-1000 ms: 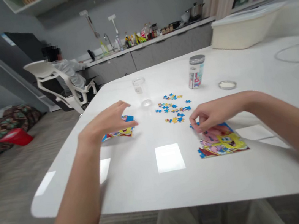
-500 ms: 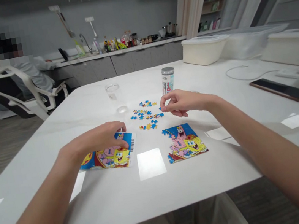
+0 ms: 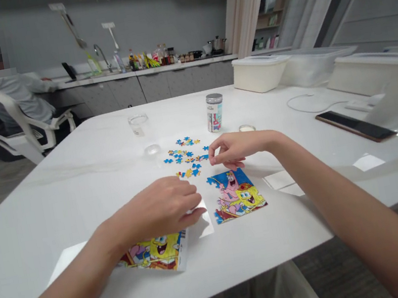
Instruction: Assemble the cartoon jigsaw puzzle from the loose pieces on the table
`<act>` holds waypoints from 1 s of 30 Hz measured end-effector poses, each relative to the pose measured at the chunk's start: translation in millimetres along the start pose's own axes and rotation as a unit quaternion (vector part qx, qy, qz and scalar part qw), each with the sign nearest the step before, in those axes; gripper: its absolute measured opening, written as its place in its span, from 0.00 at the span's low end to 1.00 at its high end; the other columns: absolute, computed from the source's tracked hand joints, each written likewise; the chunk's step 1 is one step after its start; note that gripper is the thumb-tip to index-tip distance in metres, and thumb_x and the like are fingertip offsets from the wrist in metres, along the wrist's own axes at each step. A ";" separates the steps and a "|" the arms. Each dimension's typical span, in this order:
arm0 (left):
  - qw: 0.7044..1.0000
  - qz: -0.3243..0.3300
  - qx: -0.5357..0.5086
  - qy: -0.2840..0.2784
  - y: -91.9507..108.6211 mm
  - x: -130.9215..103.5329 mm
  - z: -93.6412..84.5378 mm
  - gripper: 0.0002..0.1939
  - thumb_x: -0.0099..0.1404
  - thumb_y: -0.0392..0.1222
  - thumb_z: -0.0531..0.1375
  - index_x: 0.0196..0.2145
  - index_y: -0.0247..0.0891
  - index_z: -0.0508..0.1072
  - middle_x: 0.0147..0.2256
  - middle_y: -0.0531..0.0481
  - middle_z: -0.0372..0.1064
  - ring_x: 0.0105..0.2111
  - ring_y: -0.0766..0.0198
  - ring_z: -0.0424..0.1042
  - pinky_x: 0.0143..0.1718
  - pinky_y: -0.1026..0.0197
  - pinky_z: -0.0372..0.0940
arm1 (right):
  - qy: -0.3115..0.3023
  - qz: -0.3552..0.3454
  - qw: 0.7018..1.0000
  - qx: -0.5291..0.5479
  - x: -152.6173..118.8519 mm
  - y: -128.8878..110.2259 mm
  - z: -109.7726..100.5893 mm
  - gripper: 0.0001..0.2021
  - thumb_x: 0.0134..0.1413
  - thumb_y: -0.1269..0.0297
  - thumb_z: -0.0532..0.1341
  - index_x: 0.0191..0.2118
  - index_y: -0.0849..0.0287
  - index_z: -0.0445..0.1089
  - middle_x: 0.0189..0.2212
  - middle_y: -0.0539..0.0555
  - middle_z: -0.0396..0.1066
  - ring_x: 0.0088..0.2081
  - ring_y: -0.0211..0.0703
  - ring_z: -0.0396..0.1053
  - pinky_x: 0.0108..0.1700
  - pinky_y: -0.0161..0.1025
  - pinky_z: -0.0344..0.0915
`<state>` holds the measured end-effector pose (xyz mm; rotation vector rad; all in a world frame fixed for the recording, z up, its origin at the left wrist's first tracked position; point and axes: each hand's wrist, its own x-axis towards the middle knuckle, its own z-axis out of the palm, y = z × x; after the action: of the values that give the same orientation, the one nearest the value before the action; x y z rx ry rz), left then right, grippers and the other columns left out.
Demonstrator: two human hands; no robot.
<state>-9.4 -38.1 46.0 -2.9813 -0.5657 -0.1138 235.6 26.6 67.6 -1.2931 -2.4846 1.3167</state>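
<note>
Cartoon artwork marks the two things under the hands; the left hand (image 3: 163,209) lies palm down on a printed picture card (image 3: 157,251) near the front edge of the white tabletop (image 3: 58,204), its fingers together and pressed flat on the card, which shows a yellow sponge character and a barcode at its right corner; no writing on it can be read. The right hand (image 3: 235,147) hovers just above the top edge of the part-built jigsaw puzzle (image 3: 236,195), thumb and forefinger pinched together; whether a piece sits between them cannot be told. The puzzle lies flat, just right of the card, and shows a pink starfish and the same sponge on blue. Loose puzzle pieces (image 3: 184,156), blue and yellow, are scattered just beyond it. Farther back stand a clear glass (image 3: 139,125) with a small label too small to read, and a lidded puzzle canister (image 3: 214,112) with a printed wrap, its text illegible; a dark phone (image 3: 355,125) lies well apart to the right; another person sits in a white chair (image 3: 5,121) at the far counter.
</note>
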 end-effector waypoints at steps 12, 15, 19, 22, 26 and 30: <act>0.938 -0.223 -0.178 -0.199 -21.5 -21.3 -9.3 0.20 0.50 0.54 0.67 0.24 0.41 0.62 0.25 0.54 0.65 0.20 0.67 0.60 0.19 0.64 0.51 | -0.147 0.003 0.985 -0.093 4.9 -9.0 14.2 0.16 0.45 0.56 0.65 0.39 0.60 0.73 0.25 0.51 0.74 0.27 0.38 0.70 0.29 0.34 0.63; 0.958 -0.173 -0.168 -0.154 -12.9 -15.0 -9.3 0.17 0.58 0.53 0.63 0.23 0.40 0.63 0.23 0.54 0.64 0.21 0.67 0.60 0.21 0.64 0.52 | -0.157 0.009 0.982 -0.102 5.9 -9.2 16.4 0.17 0.44 0.53 0.66 0.38 0.59 0.73 0.26 0.51 0.74 0.27 0.38 0.70 0.29 0.34 0.63; 0.981 -0.066 -0.159 -0.091 15.6 -1.3 -6.0 0.10 0.64 0.49 0.59 0.39 0.41 0.70 0.22 0.55 0.67 0.23 0.65 0.65 0.24 0.64 0.55 | -0.147 -0.001 0.982 -0.122 5.6 -13.1 18.3 0.17 0.44 0.52 0.66 0.37 0.59 0.73 0.25 0.50 0.74 0.26 0.38 0.70 0.27 0.33 0.63; 0.987 0.005 -0.130 -0.092 29.2 5.4 3.6 0.21 0.66 0.44 0.57 0.56 0.43 0.64 0.22 0.55 0.70 0.21 0.64 0.66 0.23 0.63 0.56 | -0.148 -0.002 0.982 -0.119 4.6 -17.2 21.4 0.15 0.44 0.55 0.66 0.36 0.60 0.72 0.25 0.50 0.73 0.25 0.37 0.70 0.27 0.33 0.64; 0.990 0.021 -0.111 -0.087 30.2 6.7 13.8 0.27 0.67 0.45 0.56 0.62 0.42 0.58 0.22 0.54 0.72 0.20 0.63 0.68 0.24 0.63 0.59 | -0.158 0.009 0.981 -0.115 4.2 -20.0 27.0 0.12 0.44 0.59 0.66 0.35 0.60 0.71 0.23 0.49 0.72 0.25 0.37 0.69 0.27 0.33 0.63; 0.993 0.019 -0.081 -0.081 29.1 6.4 14.2 0.25 0.67 0.46 0.54 0.60 0.40 0.62 0.20 0.53 0.71 0.18 0.63 0.67 0.22 0.62 0.57 | -0.157 0.012 0.980 -0.121 5.1 -20.2 30.5 0.10 0.44 0.60 0.65 0.32 0.61 0.71 0.22 0.49 0.72 0.25 0.37 0.69 0.26 0.32 0.62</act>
<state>8.0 -61.0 30.0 -3.1777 -0.5394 0.0899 207.1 4.0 60.8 -1.2449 -2.9337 1.3513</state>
